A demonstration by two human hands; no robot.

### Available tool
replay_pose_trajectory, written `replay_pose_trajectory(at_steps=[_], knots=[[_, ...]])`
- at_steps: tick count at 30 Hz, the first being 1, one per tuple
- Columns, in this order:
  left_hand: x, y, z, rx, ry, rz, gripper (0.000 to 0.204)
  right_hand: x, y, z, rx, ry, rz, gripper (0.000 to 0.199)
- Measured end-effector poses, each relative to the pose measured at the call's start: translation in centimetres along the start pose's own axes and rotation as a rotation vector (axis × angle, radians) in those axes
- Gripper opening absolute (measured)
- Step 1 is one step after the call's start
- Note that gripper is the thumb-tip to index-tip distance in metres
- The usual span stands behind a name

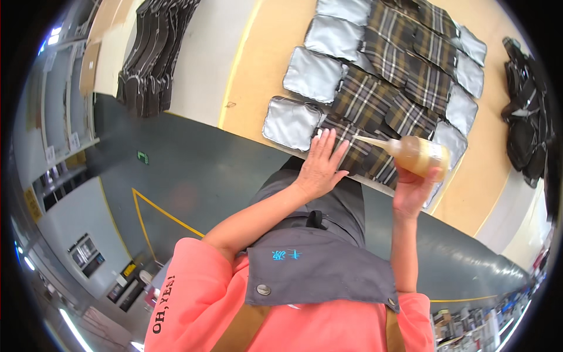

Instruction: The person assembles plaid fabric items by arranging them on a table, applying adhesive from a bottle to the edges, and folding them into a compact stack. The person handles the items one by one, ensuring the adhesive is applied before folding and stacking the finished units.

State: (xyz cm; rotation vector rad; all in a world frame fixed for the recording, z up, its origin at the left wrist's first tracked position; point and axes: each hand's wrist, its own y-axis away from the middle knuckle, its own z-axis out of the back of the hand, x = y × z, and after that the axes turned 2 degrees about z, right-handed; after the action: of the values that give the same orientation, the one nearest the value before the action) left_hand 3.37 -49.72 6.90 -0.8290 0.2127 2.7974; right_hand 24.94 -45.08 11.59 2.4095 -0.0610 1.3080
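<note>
My right hand [410, 190] is wrapped round a squeeze bottle [420, 156] filled with yellowish-brown liquid. The bottle lies tilted almost sideways, its long thin nozzle pointing left over the nearest plaid fabric piece [353, 159]. Whether the tip touches the cloth, I cannot tell. My left hand [316, 169] rests with fingers stretched out on the near edge of that piece, beside a silvery padded panel [291, 122]. Several brown, black and white plaid pieces [365, 97] overlap in rows up the table, with silvery panels along both sides.
Dark curved fabric strips [153, 56] lie stacked at the table's far left. A pile of black pieces [525, 111] lies at the right. The tan tabletop [252, 88] has its near edge just in front of me. Shelving [61, 100] stands at left.
</note>
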Motion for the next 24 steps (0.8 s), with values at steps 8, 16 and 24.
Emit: replay_pose_trajectory(at_steps=[8, 16, 24], knots=[[-0.1, 1.1, -2.4, 0.088, -0.005, -0.002, 0.08, -5.8, 0.0, -3.0, 0.317, 0.399, 0.162, 0.071], [0.2, 1.2, -2.6, 0.072, 0.014, -0.02, 0.076, -6.5, -0.1, -3.0, 0.291, 0.424, 0.107, 0.068], [0.0, 0.9, -2.1, 0.031, 0.018, -0.035, 0.065, -6.3, 0.2, -3.0, 0.371, 0.472, 0.122, 0.072]])
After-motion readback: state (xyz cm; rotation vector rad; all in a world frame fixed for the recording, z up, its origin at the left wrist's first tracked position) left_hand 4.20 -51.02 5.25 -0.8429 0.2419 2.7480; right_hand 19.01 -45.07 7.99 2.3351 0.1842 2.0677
